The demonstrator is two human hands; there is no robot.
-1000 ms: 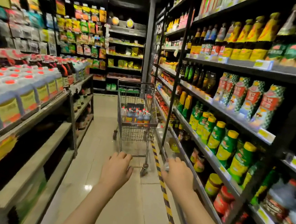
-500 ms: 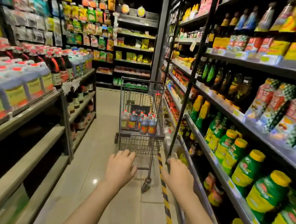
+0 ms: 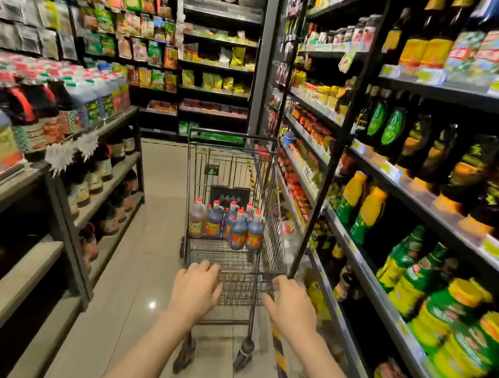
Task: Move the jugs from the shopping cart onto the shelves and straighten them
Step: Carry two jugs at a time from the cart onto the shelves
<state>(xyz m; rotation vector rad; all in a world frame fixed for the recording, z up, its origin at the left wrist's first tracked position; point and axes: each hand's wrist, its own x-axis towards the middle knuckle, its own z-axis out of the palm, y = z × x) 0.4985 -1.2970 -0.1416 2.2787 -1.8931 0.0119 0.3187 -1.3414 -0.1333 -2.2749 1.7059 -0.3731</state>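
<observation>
Two bare forearms reach up from the bottom of the frame. The left hand (image 3: 195, 287) and right hand (image 3: 292, 304) rest at the near rim of a wire cart (image 3: 271, 252) in the centre, fingers loosely curved; whether they grip it, I cannot tell. Inside the cart, toward its far end, a cluster of dark jugs (image 3: 232, 226) with red caps stands upright. Stocked shelves (image 3: 389, 309) line both sides of the aisle.

No label on the jugs (image 3: 227, 224), shelf tags or packets is sharp enough to read.
</observation>
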